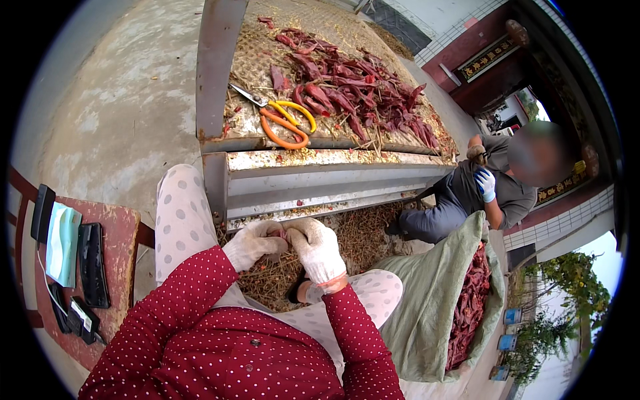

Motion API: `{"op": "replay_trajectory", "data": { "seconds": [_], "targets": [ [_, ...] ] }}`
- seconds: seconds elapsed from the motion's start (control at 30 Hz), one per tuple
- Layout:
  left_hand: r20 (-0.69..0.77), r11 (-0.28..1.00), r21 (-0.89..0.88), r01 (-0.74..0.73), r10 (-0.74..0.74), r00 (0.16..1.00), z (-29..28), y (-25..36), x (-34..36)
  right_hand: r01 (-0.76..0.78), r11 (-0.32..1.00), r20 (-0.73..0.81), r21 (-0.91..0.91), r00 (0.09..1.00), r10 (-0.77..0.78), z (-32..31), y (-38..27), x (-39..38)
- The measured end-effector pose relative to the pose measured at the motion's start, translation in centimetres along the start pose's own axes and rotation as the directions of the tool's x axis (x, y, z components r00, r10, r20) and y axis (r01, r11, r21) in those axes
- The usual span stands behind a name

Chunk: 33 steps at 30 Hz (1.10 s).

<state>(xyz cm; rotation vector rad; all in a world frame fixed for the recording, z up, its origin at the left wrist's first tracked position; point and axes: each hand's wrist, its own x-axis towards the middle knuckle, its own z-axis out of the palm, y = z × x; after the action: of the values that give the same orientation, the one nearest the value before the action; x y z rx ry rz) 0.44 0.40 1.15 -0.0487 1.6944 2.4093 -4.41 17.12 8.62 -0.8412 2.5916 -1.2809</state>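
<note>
In white knit gloves, my left hand and my right hand meet over my lap, in front of the metal-edged table. A dark red dried chili shows between their pinched fingers, mostly covered by the gloves. On the table lies a heap of dried red chilies with stems and pale seeds scattered round it. Scissors with one yellow and one orange handle rest near the table's front left corner, blades partly apart.
A green woven sack full of dried chilies leans at my right. Across from it sits another person wearing a glove. Stems litter the ground below the table. At left, a worn red stool carries a tissue pack and black devices.
</note>
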Motion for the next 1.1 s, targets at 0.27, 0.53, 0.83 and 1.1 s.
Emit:
{"op": "replay_trajectory", "data": {
  "seconds": [0.27, 0.53, 0.83, 1.1],
  "targets": [
    [0.213, 0.939, -0.319, 0.129, -0.061, 0.975, -1.0, 0.0, 0.3, 0.08, 0.991, 0.154, 0.111, 0.983, -0.097, -1.5, -0.2, 0.0],
    [0.39, 0.862, -0.457, 0.22, -0.028, 0.92, -1.1, -0.3, -0.1, 0.058, 0.997, 0.295, 0.042, 0.953, -0.068, -2.3, -1.8, 0.6],
    [0.473, 0.798, -0.505, 0.33, -0.064, 0.879, -1.6, -1.5, 0.2, -0.052, 0.988, 0.219, 0.143, 0.976, 0.02, -1.6, -1.6, -0.2],
    [0.398, 0.8, -0.498, 0.333, -0.13, 0.908, -1.4, -1.3, 0.1, -0.125, 0.981, 0.167, 0.149, 0.981, 0.1, -1.3, -1.6, -0.7]
  ]
}}
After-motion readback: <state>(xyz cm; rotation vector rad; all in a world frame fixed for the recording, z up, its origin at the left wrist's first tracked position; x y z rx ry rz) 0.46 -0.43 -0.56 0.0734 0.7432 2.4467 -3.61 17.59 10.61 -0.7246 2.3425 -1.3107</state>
